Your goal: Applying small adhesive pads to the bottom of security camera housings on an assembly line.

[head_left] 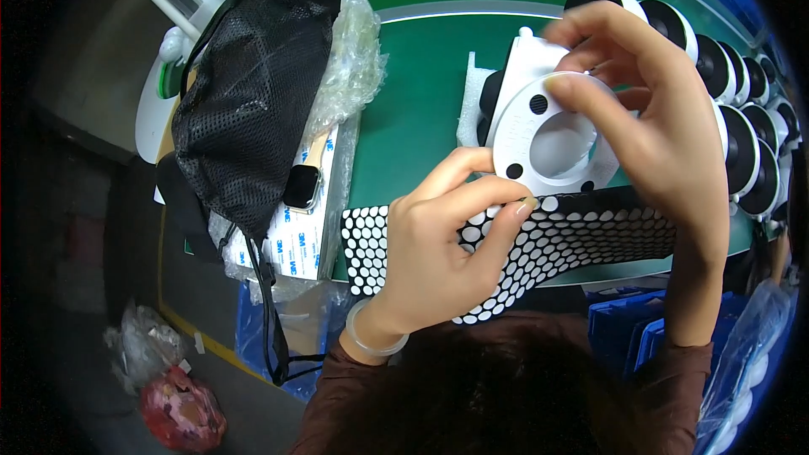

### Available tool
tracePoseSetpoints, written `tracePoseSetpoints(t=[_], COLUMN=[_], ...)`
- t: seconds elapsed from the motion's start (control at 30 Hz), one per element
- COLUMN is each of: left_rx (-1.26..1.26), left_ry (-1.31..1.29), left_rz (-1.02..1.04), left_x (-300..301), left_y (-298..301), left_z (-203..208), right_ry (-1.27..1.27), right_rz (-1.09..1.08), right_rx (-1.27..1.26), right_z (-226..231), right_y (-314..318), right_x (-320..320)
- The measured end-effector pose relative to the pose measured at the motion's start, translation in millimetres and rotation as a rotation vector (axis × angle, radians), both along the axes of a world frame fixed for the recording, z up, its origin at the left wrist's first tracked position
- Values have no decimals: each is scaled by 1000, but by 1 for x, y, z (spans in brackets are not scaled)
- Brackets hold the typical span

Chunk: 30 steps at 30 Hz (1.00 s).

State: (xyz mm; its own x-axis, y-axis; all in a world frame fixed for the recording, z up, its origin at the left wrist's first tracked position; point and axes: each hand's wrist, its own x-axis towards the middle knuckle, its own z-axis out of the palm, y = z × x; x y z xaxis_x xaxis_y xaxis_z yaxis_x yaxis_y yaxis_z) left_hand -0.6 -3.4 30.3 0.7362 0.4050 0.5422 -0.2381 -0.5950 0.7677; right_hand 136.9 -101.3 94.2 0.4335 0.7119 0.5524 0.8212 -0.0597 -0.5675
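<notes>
A white ring-shaped plastic part (516, 136) with a wide round hole and several black round pads on its face is tilted up over the table. My right hand (645, 109) grips its upper edge, thumb on the face and the other fingers behind, slightly blurred. Just below the ring, my left hand (451, 240) is closed in a pinch of thumb and forefinger; what lies between the tips is too small to make out. Under that hand stretches a black sheet covered with white dots (548, 257), bending over the table's near edge.
White round parts with black faces (742, 152) stand in rows at the right. White foam (474, 109) lies behind the ring. At left are a black mesh bag (253, 101), bubble wrap (350, 59) and a smartwatch (302, 187). Blue bins (619, 329) sit below the near edge.
</notes>
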Motion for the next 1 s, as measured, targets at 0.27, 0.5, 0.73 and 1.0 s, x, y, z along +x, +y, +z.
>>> tracePoseSetpoints(t=[0.27,0.5,0.73,1.0], left_rx=[41,-120,-294,-313], left_ry=[2,239,318,249], left_rz=[12,-85,-81,-163], left_x=[-9,-46,-42,-32], left_y=[12,13,12,24], left_z=[11,-3,-15,-19], right_ry=[233,55,-606,-653], right_rz=[114,167,-164,-279], right_rx=[-451,-442,-395,-553], right_z=[43,87,5,-84], right_y=[32,117,230,238], right_x=[30,98,133,215])
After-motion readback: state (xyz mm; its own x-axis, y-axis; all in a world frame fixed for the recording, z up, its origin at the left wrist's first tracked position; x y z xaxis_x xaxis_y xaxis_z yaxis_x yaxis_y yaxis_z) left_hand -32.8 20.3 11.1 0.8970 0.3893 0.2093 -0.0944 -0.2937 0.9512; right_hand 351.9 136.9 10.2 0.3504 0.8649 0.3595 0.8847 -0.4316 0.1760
